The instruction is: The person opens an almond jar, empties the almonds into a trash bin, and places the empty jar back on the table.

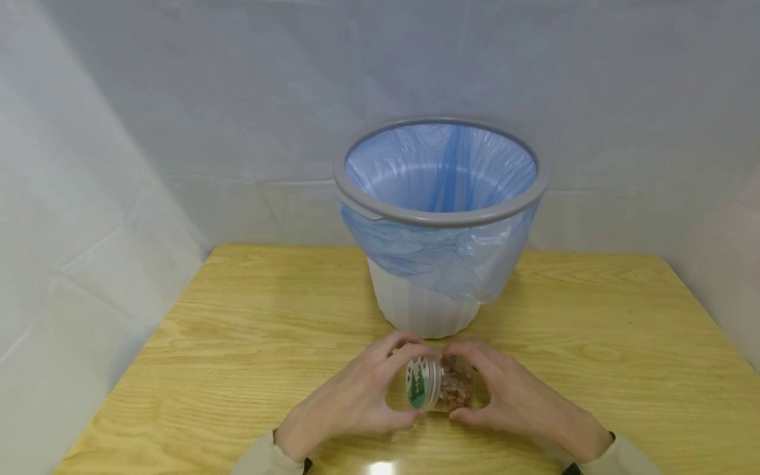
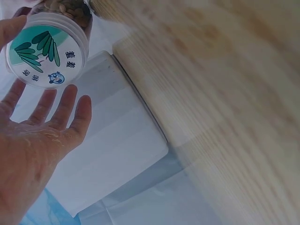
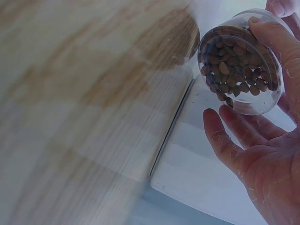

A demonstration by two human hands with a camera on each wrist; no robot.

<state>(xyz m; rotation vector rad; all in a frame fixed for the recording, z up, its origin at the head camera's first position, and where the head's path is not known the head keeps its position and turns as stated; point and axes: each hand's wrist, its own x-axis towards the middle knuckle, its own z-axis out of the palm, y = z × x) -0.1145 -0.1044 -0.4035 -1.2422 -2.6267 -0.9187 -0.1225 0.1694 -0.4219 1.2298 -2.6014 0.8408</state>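
Observation:
A clear plastic jar (image 1: 457, 386) lies sideways between the two hands, its lid end facing left. Small brown nut-like pieces (image 3: 236, 65) show through its wall. The lid (image 2: 44, 51) has a white and green label with leaf shapes and a small blue figure. My left hand (image 1: 362, 392) grips the lid end, thumb below and fingers above. At the other end, my right hand (image 1: 510, 399) holds the jar's body between thumb and fingers. In the right wrist view the jar's round base faces the camera. Whether the jar touches the table cannot be told.
Just behind the hands stands a white waste bin (image 1: 410, 307) with a grey rim (image 1: 442, 219). A blue plastic bag (image 1: 439, 254) lines it and hangs over the outside. The wood-grain table (image 1: 237, 343) reaches back to a pale sheet (image 1: 237, 99).

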